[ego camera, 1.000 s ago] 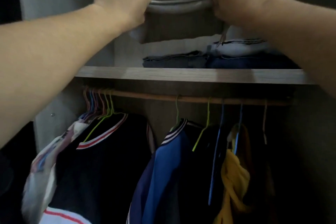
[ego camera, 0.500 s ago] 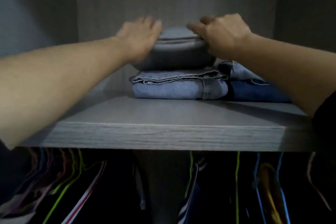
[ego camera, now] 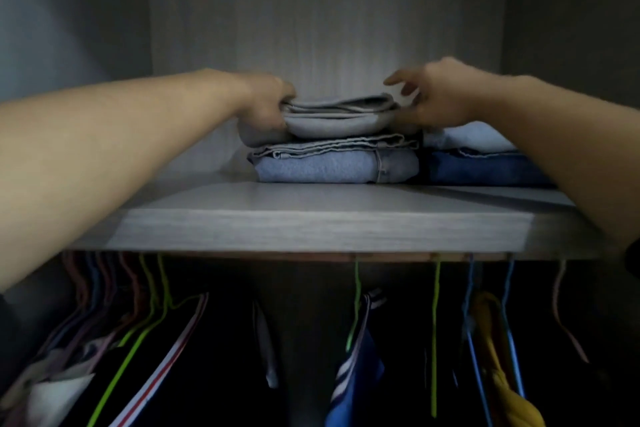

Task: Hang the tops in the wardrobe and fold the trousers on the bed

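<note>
Right hand now beside grey trousers

A grey wood-grain shelf spans the frame, its thick front edge facing the camera, below a pale, streaked back panel and dim side walls. Just beneath the shelf a sliver of brownish rail shows, carrying thin hangers. A tight bunch of pink and blue hangers sits at far left with two lime-green hangers beside it. A single green hanger hangs near the centre and a yellow-green hanger to its right, then two blue hangers and a lone pink hanger at far right. Deep shadow fills the space under the shelf.
</note>
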A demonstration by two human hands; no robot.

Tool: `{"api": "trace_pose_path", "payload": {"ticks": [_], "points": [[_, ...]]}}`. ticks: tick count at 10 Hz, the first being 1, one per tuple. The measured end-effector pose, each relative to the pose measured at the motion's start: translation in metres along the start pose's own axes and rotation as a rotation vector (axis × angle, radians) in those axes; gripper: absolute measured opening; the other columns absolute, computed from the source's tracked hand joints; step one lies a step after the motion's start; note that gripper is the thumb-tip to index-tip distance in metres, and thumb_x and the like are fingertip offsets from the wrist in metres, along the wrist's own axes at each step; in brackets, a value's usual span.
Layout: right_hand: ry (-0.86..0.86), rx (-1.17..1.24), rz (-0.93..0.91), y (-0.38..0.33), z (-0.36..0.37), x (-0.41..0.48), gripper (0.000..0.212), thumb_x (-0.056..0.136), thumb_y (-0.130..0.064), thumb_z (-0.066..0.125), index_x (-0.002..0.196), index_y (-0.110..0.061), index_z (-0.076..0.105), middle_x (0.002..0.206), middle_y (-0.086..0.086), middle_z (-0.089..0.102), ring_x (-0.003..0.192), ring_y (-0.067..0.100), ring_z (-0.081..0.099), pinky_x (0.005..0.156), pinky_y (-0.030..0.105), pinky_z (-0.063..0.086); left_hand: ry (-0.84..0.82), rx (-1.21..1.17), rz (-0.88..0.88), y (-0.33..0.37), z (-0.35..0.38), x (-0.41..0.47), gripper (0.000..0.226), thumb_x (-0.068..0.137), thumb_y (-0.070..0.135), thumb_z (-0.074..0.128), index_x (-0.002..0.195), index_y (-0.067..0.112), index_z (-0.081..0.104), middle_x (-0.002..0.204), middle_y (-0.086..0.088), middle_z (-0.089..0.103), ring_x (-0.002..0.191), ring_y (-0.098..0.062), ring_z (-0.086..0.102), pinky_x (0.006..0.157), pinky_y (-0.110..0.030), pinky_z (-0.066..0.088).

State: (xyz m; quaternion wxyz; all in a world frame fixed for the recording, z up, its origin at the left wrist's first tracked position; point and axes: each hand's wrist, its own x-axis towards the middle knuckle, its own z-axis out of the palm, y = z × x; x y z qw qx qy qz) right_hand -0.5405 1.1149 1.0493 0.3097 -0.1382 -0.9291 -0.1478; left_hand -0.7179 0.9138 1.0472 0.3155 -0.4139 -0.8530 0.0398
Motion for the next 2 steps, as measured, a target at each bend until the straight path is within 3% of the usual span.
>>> {"api": "trace_pose_path", "payload": {"ticks": [1,2], "points": [[0.189,0.043,0.036,0.013,-0.008,-0.037,0.044,0.09,-0.037,0.062,0.133,-0.031,0.055,0.117,0.001,0.069,0.105,0.028,0.064,0.095,0.044,0.051,0.134,-0.023,-0.08,0.009,-0.016,-0.031,0.048,0.096,0.035,0.052,0.142,0.025,0.046,0.135,-0.01,0.057,0.127,-0.034,0.049,0.097,-0.037,0.042],[0.338,0.071,0.085,0.017,-0.015,-0.082,0.036,0.092,-0.038,0.057,0.127,-0.03,0.059,0.114,0.0,0.07,0.111,0.031,0.061,0.093,0.046,0.052,0.296,-0.109,-0.109,0.029,-0.019,-0.068,0.044,0.097,0.042,0.047,0.138,0.027,0.051,0.134,-0.011,0.058,0.127,-0.035,0.049,0.098,-0.041,0.043]]}}
